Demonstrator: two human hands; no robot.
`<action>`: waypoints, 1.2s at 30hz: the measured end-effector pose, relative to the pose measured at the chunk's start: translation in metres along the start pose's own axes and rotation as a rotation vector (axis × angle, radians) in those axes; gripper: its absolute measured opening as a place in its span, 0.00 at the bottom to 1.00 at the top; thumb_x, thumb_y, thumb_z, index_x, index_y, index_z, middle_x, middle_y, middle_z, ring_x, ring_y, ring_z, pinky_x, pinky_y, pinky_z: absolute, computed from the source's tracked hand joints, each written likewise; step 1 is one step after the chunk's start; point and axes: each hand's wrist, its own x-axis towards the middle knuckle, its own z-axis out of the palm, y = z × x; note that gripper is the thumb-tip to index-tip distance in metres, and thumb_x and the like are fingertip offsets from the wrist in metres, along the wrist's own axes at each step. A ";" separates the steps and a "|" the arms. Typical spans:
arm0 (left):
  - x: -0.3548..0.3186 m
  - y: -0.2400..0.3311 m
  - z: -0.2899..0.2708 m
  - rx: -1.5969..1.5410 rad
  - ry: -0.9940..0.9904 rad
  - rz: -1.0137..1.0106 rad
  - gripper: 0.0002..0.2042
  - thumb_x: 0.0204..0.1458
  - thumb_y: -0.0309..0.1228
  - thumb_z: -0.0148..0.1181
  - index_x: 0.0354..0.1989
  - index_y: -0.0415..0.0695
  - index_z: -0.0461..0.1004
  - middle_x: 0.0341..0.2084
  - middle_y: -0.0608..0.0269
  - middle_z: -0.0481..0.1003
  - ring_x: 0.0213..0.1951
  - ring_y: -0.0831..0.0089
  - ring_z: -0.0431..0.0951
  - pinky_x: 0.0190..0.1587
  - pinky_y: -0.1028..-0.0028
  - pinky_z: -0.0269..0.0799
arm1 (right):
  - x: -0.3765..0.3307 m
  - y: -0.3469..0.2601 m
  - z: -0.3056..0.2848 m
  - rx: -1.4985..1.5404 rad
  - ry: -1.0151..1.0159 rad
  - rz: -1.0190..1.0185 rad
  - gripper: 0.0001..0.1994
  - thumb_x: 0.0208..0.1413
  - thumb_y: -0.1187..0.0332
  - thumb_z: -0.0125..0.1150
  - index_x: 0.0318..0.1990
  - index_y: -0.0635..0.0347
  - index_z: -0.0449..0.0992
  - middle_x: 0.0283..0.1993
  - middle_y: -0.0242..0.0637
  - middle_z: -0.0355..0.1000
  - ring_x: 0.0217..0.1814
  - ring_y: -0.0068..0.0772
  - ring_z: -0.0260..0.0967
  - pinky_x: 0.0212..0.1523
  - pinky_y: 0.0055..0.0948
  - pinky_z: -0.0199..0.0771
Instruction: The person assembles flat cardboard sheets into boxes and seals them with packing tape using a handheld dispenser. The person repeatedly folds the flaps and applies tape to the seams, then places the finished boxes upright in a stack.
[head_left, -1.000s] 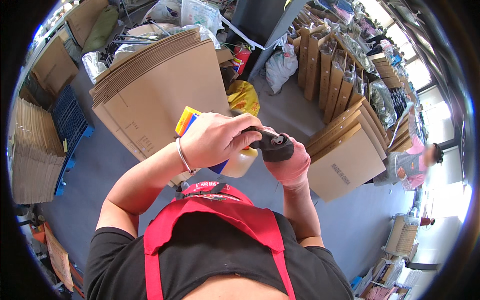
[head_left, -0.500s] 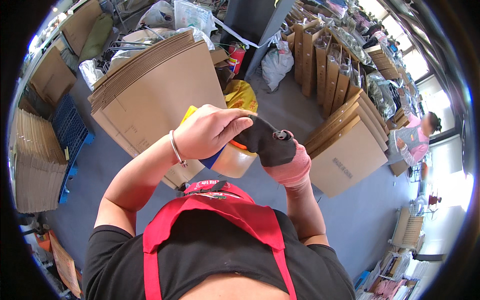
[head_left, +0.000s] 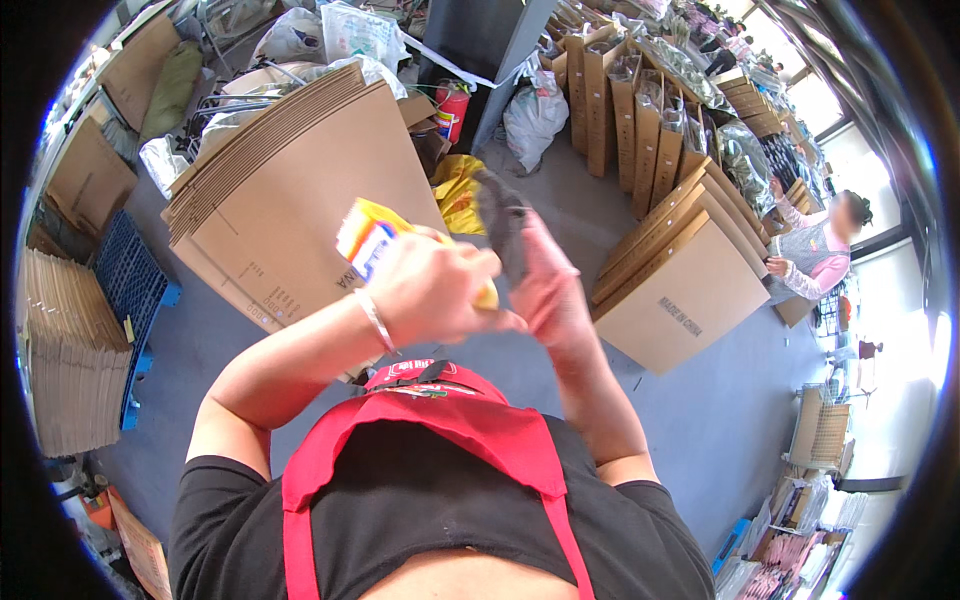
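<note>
In the middle of the frame I see my left hand [head_left: 432, 290] wrapped tight around a small yellow packet [head_left: 372, 240], and my right hand [head_left: 545, 290] is half closed, pinching a dark cloth piece [head_left: 500, 225] just beside it. The packet looks light and a bit crinkly, so I think holding it around its middle works best. The cloth looks soft and floppy, so I would pinch it near its edge.

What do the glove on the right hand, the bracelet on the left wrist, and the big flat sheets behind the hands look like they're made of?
The glove looks like pink knit fabric, matte and soft, with a darker grey part at the fingers, possibly a coating. The bracelet seems to be metal: thin, silvery, catching light. The flat sheets look like corrugated cardboard: plain matte brown, stacked with layered edges showing.
</note>
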 end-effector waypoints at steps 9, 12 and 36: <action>-0.008 -0.002 0.049 -0.287 -0.074 0.118 0.07 0.51 0.31 0.64 0.24 0.43 0.77 0.20 0.55 0.78 0.24 0.51 0.80 0.31 0.58 0.77 | 0.076 0.059 -0.017 -0.804 -0.218 0.051 0.20 0.65 0.69 0.56 0.64 0.61 0.72 0.65 0.40 0.71 0.67 0.34 0.67 0.68 0.32 0.66; -0.010 -0.004 0.064 -0.244 -0.225 0.069 0.07 0.49 0.31 0.65 0.23 0.44 0.75 0.19 0.57 0.77 0.23 0.53 0.80 0.31 0.57 0.77 | 0.092 0.069 -0.012 -0.859 -0.103 -0.045 0.17 0.70 0.65 0.49 0.57 0.67 0.76 0.54 0.47 0.78 0.57 0.44 0.76 0.64 0.41 0.74; 0.027 -0.074 0.062 -0.193 0.191 -0.267 0.15 0.55 0.39 0.71 0.41 0.44 0.75 0.31 0.55 0.80 0.35 0.48 0.82 0.36 0.58 0.78 | 0.197 0.030 0.008 0.622 -0.200 -0.129 0.15 0.74 0.61 0.50 0.55 0.60 0.78 0.58 0.43 0.77 0.65 0.44 0.71 0.80 0.50 0.57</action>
